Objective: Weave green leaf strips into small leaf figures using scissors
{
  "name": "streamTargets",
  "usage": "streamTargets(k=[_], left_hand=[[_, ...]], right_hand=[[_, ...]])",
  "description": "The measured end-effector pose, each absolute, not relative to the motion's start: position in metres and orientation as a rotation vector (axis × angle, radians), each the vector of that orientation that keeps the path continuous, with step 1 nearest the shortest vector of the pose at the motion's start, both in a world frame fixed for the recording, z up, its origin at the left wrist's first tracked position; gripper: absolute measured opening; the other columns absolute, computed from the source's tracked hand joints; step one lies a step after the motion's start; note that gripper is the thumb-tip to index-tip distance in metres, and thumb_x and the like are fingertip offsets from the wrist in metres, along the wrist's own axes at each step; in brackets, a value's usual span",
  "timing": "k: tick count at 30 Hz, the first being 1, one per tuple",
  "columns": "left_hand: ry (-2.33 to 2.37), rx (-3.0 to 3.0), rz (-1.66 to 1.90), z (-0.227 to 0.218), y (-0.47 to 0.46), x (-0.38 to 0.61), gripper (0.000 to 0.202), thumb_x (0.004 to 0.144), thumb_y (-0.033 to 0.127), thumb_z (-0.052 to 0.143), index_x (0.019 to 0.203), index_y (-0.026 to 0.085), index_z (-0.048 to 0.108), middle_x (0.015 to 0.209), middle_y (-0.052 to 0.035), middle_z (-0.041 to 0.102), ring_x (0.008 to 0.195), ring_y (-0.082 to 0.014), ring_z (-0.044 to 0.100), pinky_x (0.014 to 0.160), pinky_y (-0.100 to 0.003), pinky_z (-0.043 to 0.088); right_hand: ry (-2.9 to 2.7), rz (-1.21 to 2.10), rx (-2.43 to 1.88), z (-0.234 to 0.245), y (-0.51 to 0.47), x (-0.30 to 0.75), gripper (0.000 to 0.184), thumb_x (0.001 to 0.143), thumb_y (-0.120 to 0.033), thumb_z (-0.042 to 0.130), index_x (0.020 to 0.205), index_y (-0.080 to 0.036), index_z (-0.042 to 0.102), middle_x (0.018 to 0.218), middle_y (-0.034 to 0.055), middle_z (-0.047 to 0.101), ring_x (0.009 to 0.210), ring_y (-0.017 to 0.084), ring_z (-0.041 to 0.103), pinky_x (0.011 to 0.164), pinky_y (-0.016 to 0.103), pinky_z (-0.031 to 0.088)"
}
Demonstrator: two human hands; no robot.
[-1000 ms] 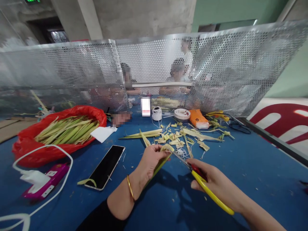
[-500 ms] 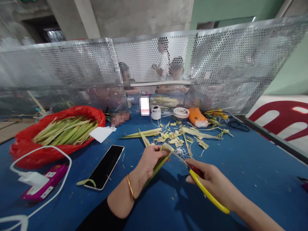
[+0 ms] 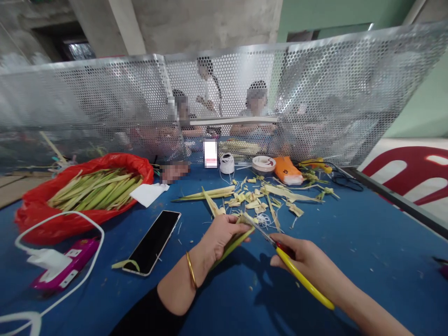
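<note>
My left hand [image 3: 224, 235], with a gold bangle on the wrist, pinches a green, folded corn husk [image 3: 234, 246] over the middle of the blue table. Scissors [image 3: 301, 276] with yellow and red handles are gripped in my right hand [image 3: 304, 254]. Their blades point up and left and meet the husk's far end by my left fingertips. How far apart the blades are, I cannot tell. Just beyond both hands lie cut husk pieces [image 3: 255, 205] and a tangle of white thread [image 3: 263, 219].
On the left are a red plastic bag [image 3: 31, 210] of husks, a phone [image 3: 154, 242] and a purple power strip [image 3: 66, 266] with a white cable. A thread spool [image 3: 227, 164], tape roll [image 3: 263, 164] and orange packet [image 3: 287, 171] line a perforated metal screen [image 3: 217, 74]; people sit behind it.
My left hand and the husk have turned slightly, the husk's edge shifting right. The scissor tips have moved a little at its end. Behind the screen, a standing person has moved left.
</note>
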State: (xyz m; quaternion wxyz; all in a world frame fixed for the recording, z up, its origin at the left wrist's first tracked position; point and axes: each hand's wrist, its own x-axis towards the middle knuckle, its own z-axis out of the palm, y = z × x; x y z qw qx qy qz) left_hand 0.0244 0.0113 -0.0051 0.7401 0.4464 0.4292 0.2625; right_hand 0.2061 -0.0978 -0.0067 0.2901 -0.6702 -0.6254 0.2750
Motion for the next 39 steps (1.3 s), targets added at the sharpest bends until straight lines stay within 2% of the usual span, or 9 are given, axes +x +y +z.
streamTargets(k=[8,11,17,22,25,28,33,37,39], left_hand=[[1.019,0.864,0.657,0.012,0.022,0.010,0.017,0.074,0.027,0.073,0.076,0.010,0.070,0.074,-0.0073,0.070,0.053,-0.0107,0.061,0.043,-0.018,0.043],[1.003,0.810,0.793,0.025,0.035,-0.006,0.017,0.085,0.026,0.061,0.078,0.012,0.069,0.075,-0.0039,0.068,0.057,-0.0073,0.061,0.048,-0.015,0.047],[0.981,0.588,0.968,0.035,0.046,-0.021,0.014,0.086,0.020,0.061,0.078,0.011,0.066,0.068,-0.0038,0.067,0.052,-0.0086,0.061,0.044,-0.016,0.049],[0.953,0.577,0.918,0.036,0.042,-0.020,0.014,0.087,0.019,0.059,0.081,0.010,0.068,0.066,-0.0028,0.067,0.051,-0.0089,0.061,0.043,-0.017,0.049],[0.958,0.576,0.909,0.034,0.042,-0.018,0.012,0.086,0.018,0.060,0.081,0.010,0.068,0.068,-0.0038,0.068,0.052,-0.0096,0.062,0.043,-0.016,0.049],[0.991,0.557,0.874,0.023,0.042,-0.013,0.009,0.084,0.016,0.062,0.079,0.010,0.065,0.067,-0.0063,0.068,0.053,-0.0131,0.065,0.041,-0.018,0.047],[1.084,0.492,0.915,0.008,0.045,-0.005,0.011,0.087,0.014,0.053,0.079,0.009,0.058,0.061,-0.0065,0.064,0.054,-0.0177,0.067,0.040,-0.020,0.046],[1.093,0.488,1.054,0.014,0.046,-0.008,0.007,0.086,0.017,0.057,0.084,0.012,0.054,0.062,-0.0032,0.062,0.054,-0.0173,0.068,0.041,-0.020,0.045],[1.080,0.491,1.093,0.018,0.046,-0.010,0.007,0.085,0.018,0.060,0.085,0.013,0.055,0.062,-0.0019,0.062,0.055,-0.0165,0.068,0.042,-0.019,0.046]], right_hand=[[-1.674,0.391,-2.123,-0.007,-0.086,0.232,0.042,0.082,-0.052,0.054,0.114,-0.027,0.065,0.088,0.0058,0.075,0.074,0.026,0.068,0.058,0.028,0.044],[-1.784,0.329,-2.174,-0.003,-0.088,0.250,0.046,0.078,-0.049,0.059,0.115,-0.024,0.067,0.093,0.0084,0.074,0.081,0.029,0.067,0.063,0.031,0.045],[-1.925,1.140,-1.714,0.000,-0.086,0.256,0.031,0.070,-0.039,0.069,0.097,-0.025,0.074,0.071,-0.0030,0.069,0.065,0.018,0.061,0.056,0.023,0.042],[-1.696,0.653,-1.975,-0.009,-0.060,0.264,0.041,0.072,-0.048,0.064,0.099,-0.019,0.074,0.074,0.0023,0.069,0.066,0.018,0.057,0.060,0.026,0.042],[-1.710,1.025,-1.861,-0.009,-0.050,0.255,0.052,0.068,-0.052,0.067,0.105,-0.015,0.071,0.065,0.0006,0.064,0.056,0.014,0.051,0.053,0.023,0.039],[-1.845,1.238,-1.755,-0.009,-0.038,0.237,0.046,0.063,-0.047,0.074,0.098,-0.017,0.074,0.062,-0.0010,0.063,0.054,0.012,0.051,0.051,0.021,0.038],[-1.795,0.940,-1.890,-0.013,-0.007,0.231,0.037,0.065,-0.048,0.072,0.088,-0.019,0.075,0.065,0.0016,0.066,0.058,0.016,0.056,0.051,0.023,0.040],[-1.781,0.833,-1.929,-0.020,0.000,0.226,0.044,0.079,-0.054,0.056,0.100,-0.019,0.072,0.067,0.0022,0.068,0.055,0.015,0.057,0.049,0.024,0.040],[-1.839,0.831,-1.930,-0.023,-0.001,0.215,0.042,0.076,-0.052,0.060,0.102,-0.021,0.072,0.068,0.0008,0.070,0.056,0.016,0.060,0.051,0.023,0.042]])
